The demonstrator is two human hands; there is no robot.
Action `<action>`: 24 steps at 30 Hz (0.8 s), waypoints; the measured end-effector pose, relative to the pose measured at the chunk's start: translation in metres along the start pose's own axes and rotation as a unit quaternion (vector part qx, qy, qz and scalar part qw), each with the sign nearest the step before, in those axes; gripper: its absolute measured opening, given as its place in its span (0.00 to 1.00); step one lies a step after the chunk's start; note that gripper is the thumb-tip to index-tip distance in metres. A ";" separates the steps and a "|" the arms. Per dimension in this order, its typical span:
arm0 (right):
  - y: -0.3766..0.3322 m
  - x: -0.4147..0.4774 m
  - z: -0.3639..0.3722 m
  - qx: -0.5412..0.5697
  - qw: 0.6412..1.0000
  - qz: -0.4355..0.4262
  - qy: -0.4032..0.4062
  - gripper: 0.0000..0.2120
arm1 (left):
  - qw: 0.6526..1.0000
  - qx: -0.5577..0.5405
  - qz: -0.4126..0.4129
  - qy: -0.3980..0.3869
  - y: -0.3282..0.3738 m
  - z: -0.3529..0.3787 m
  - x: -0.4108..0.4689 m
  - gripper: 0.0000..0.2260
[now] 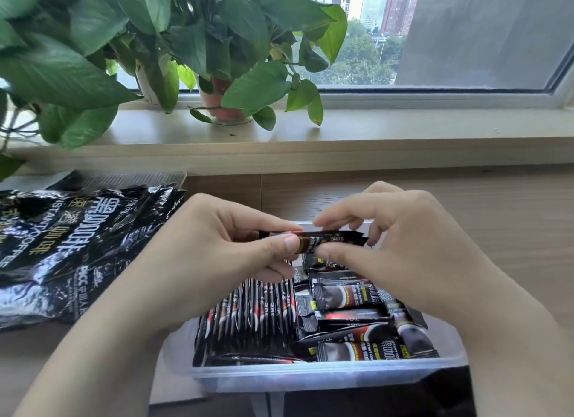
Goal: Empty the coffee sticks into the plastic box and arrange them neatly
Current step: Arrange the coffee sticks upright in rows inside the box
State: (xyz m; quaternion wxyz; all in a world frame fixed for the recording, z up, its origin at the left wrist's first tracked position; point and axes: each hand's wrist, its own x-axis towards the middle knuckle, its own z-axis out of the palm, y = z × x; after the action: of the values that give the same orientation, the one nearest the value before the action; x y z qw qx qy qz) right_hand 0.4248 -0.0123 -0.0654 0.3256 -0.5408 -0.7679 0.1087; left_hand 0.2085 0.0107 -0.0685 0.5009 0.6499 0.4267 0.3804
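A clear plastic box (326, 376) stands at the table's near edge. Inside, on its left side, several black coffee sticks (248, 320) stand upright in a tight row. On its right side, loose coffee sticks (366, 329) lie in a jumble. Above the box, both hands hold a black coffee stick (329, 239) level. My left hand (217, 249) pinches its left end between thumb and fingers. My right hand (403, 246) pinches its right half. The far part of the box is hidden behind my hands.
A crumpled black coffee bag (68, 249) lies flat on the wooden table at the left. A clear lid (124, 179) lies behind the bag. Potted plants (223, 75) stand on the window sill at the back. Bare table (512, 230) extends to the right.
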 end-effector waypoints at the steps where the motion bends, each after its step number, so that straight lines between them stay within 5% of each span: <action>1: 0.001 -0.001 -0.003 0.013 1.000 0.017 0.003 0.14 | 1.000 0.009 -0.001 0.014 0.001 -0.002 0.000 0.07; 5: 0.005 -0.009 -0.029 -0.022 0.997 0.075 -0.003 0.08 | 0.987 0.144 0.002 0.073 0.000 -0.019 0.002 0.04; 9: 0.000 -0.002 -0.033 -0.151 0.974 0.098 -0.134 0.08 | 0.976 0.202 0.002 0.078 0.005 -0.029 0.001 0.10; 14: 0.003 0.023 -0.010 -0.284 0.934 0.028 -0.214 0.12 | 0.966 0.257 -0.011 0.028 0.005 -0.033 -0.001 0.08; 21: 0.013 0.028 0.014 -0.334 0.896 -0.001 -0.292 0.13 | 0.956 0.291 -0.010 -0.023 0.002 -0.040 0.001 0.04; 24: 0.010 0.030 0.000 -0.303 0.915 -0.016 -0.265 0.15 | 0.959 0.283 0.001 -0.014 0.000 -0.042 0.001 0.06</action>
State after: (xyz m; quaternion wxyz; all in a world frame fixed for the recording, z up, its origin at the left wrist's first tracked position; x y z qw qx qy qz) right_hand 0.4266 0.0188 -0.0587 -0.0681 -0.5522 -0.8309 0.0049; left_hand 0.1700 0.0250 -0.0600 0.3016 0.7710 0.5091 0.2353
